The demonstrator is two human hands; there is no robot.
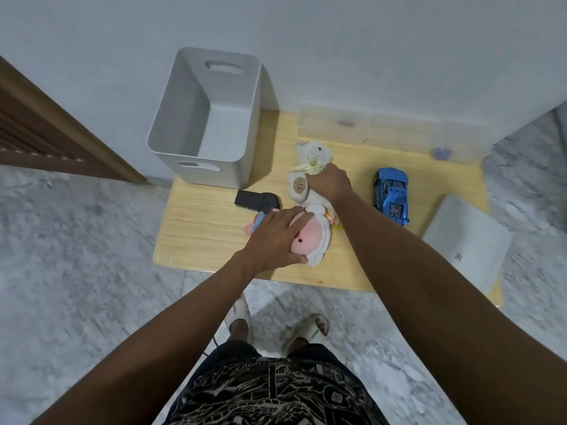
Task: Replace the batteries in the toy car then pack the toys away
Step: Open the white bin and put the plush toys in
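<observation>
The blue toy car [391,194] sits on its wheels near the right side of a low, pale wooden table [208,228], lengthwise toward the wall, with glossy bodywork and lighter detail visible on its top; neither hand touches it. Just left of it, the right hand [329,183] is closed around the middle of a white plush bear [306,173] that lies on the tabletop, a cream ribbon at its neck and a round brown tag on its foot. Nearer the front edge, the left hand [276,237] lies palm down with fingers spread over a pink and white plush toy [313,237], the thumb hooked under its near side; whether it is truly gripping cannot be told. A small pink and blue piece shows at the fingertips. Beside that, a black rectangular object [256,200] lies flat on the wood. At the table's back left corner stands an open light grey storage bin [227,139] with slotted handles, nothing visible inside it. A white flat lid [469,240] rests at the right end, overhanging the edge. The table stands against a plain white wall [368,56] on a grey marbled floor [76,240], with a brown wooden door [46,133] at the left. Below, the person's patterned shorts and pale slippers are visible.
</observation>
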